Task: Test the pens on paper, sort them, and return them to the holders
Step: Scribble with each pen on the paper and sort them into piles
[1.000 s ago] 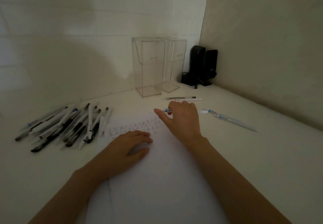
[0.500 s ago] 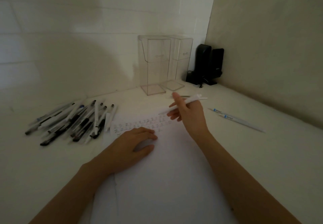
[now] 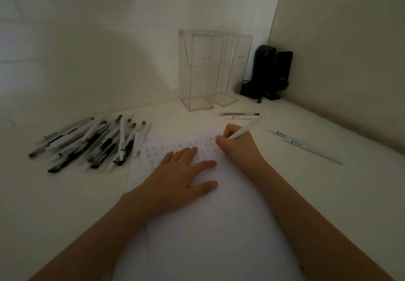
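A white sheet of paper lies on the table, with rows of small written marks near its far edge. My left hand rests flat on it, fingers spread. My right hand grips a white pen in a writing hold, tip down on the paper at the right end of the marks. A pile of several pens lies to the left of the paper. Two clear plastic holders stand side by side against the back wall, with nothing inside.
Two pens, one with a red band, lie in front of the holders. Two blue-banded white pens lie to the right. A black device with a cable stands in the back right corner, where the walls meet.
My right hand picked a white pen up from the table, turned it into a writing hold and brought its tip down onto the paper. My left hand stayed flat on the sheet.
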